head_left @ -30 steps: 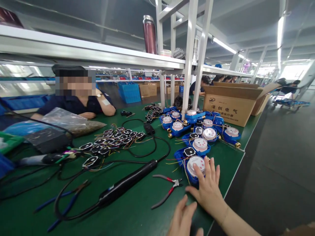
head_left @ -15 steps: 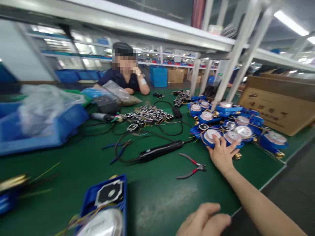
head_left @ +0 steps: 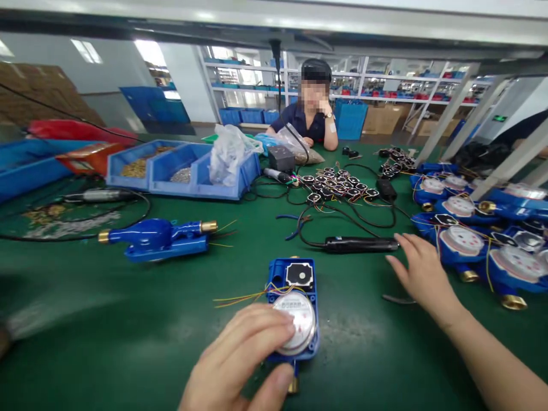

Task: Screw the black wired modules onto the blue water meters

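Observation:
A blue water meter [head_left: 295,282] with a round white dial and loose yellow wires lies on the green table in front of me. My left hand [head_left: 240,365] is closed around its dial end, thumb under the near side. My right hand [head_left: 423,274] lies open and flat on the table, fingers stretched toward a black electric screwdriver [head_left: 362,245]. It covers most of a pair of pliers [head_left: 394,298], of which only a dark handle shows. A pile of blue meters [head_left: 471,242] sits just right of that hand.
Another blue meter body [head_left: 158,238] lies on its side at left. Blue bins [head_left: 171,171] with small parts and a plastic bag [head_left: 229,151] stand behind. Several black modules [head_left: 338,185] and cables sit mid-table. A co-worker [head_left: 314,117] sits opposite. Slanted white shelf posts [head_left: 445,117] rise at right.
The view has swung left and down. My right hand left the meter pile and now lies by the screwdriver. My left hand has closed on the meter in front of me.

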Demonstrator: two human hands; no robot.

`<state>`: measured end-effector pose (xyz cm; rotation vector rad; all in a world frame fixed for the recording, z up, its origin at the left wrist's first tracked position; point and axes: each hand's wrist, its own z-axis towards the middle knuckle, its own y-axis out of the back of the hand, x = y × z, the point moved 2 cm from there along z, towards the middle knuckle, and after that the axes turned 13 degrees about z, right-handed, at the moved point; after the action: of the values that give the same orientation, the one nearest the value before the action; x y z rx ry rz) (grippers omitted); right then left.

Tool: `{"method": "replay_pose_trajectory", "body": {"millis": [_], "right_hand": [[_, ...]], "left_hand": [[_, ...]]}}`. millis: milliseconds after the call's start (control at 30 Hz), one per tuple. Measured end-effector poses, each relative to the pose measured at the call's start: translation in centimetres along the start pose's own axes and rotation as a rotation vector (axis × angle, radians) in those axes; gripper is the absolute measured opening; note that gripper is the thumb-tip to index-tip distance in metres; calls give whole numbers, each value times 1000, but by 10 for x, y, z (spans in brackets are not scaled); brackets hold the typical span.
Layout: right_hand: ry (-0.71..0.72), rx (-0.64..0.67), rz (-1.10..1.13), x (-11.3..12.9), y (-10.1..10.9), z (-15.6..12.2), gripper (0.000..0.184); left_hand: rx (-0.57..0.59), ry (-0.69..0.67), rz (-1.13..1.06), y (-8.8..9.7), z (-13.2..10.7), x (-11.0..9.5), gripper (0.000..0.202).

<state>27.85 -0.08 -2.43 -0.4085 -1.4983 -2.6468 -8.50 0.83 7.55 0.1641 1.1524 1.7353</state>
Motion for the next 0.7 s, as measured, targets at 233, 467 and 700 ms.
{"method": "replay_pose_trajectory", "body": {"millis": [233,467,700], "right_hand": [[202,395,114,28,-65,64,57],[236,605,197,23,-68,79,52],[98,238,382,40,-41,108,64]], "left_hand": [[318,-281,355,-33,20,-6,77],[331,-279,419,-61,21,10,67],[41,-282,730,-82,6,15,38]]}}
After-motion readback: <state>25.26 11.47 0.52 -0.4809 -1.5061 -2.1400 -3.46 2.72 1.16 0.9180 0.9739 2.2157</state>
